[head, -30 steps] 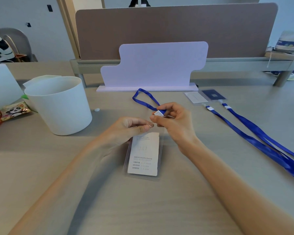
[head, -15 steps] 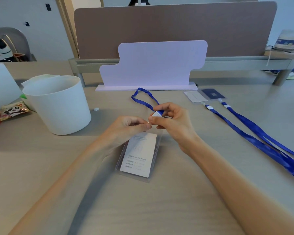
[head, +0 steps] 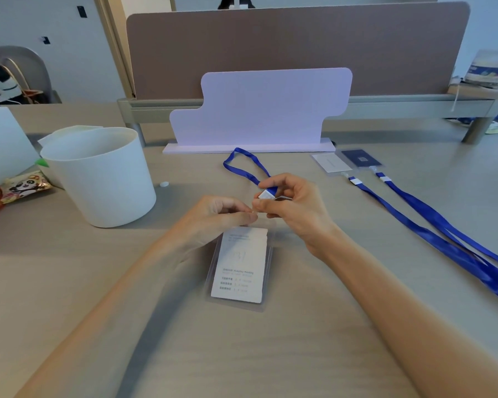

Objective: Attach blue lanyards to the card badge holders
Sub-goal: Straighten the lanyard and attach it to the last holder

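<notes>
A clear badge holder with a white card inside lies on the table in front of me. My left hand pinches its top edge. My right hand pinches the clip end of a blue lanyard, whose loop trails back toward the purple stand. The two hands' fingertips meet just above the holder; the clip itself is mostly hidden by my fingers. At the right, two more badge holders lie with blue lanyards attached.
A white bucket stands at the left, with snack packets beside it. A purple stand sits at the back against a brown divider. A small white dot lies by the bucket.
The badge holder swung at its lower end, first tilting left, then back nearly straight. Both hands stay pinched together at its top.
</notes>
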The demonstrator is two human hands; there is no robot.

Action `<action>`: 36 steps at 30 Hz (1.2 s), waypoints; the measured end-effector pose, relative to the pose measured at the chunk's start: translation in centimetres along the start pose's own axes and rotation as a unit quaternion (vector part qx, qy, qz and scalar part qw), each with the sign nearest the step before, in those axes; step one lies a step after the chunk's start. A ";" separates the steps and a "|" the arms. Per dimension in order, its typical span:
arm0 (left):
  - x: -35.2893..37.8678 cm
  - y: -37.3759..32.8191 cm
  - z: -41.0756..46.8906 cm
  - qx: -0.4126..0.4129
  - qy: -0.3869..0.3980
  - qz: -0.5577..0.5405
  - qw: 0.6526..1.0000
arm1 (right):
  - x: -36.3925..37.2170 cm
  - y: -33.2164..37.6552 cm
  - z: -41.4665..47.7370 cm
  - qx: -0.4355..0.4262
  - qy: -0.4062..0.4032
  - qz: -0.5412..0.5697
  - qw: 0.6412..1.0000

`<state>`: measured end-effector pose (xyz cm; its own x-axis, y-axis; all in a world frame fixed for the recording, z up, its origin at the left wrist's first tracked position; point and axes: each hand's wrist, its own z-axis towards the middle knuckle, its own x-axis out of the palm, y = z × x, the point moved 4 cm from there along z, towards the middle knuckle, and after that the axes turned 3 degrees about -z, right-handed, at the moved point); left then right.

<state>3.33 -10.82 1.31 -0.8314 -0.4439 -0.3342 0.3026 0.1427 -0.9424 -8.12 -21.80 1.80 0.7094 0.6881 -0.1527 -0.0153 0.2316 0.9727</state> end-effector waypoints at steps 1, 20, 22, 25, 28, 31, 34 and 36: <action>-0.1 0.0 -0.1 -0.004 0.001 -0.003 1.000 | 0.0 0.0 0.0 -0.003 0.007 0.001 1.000; 1.0 0.3 0.1 -0.011 0.005 0.035 0.999 | -0.8 -0.3 0.3 0.002 0.054 -0.028 0.998; 1.4 0.3 0.4 0.013 -0.004 0.034 0.999 | -0.7 -0.2 0.2 0.000 0.061 -0.039 0.997; 1.9 0.5 0.7 0.037 -0.014 0.032 0.999 | -0.6 -0.3 0.2 -0.005 0.055 -0.047 0.997; 2.1 0.9 1.1 0.051 -0.033 0.039 0.997 | -0.1 -0.9 -0.1 -0.002 0.042 -0.048 0.998; 1.7 1.1 1.2 0.064 -0.049 0.042 0.996 | 0.1 -1.3 -0.1 -0.013 0.024 -0.040 0.999; 1.6 0.9 1.0 0.061 -0.027 0.036 0.997 | -0.3 -1.6 0.1 0.000 0.019 0.006 1.000; 1.8 0.8 0.9 0.056 -0.007 0.027 0.998 | -0.6 -1.8 0.1 0.010 0.025 0.041 0.999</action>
<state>2.47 -12.31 -0.02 -0.8058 -0.4515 -0.3831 0.3971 0.0679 -0.9153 -8.46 -22.74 0.19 0.6707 0.7374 -0.0803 -0.0573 0.1594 0.9855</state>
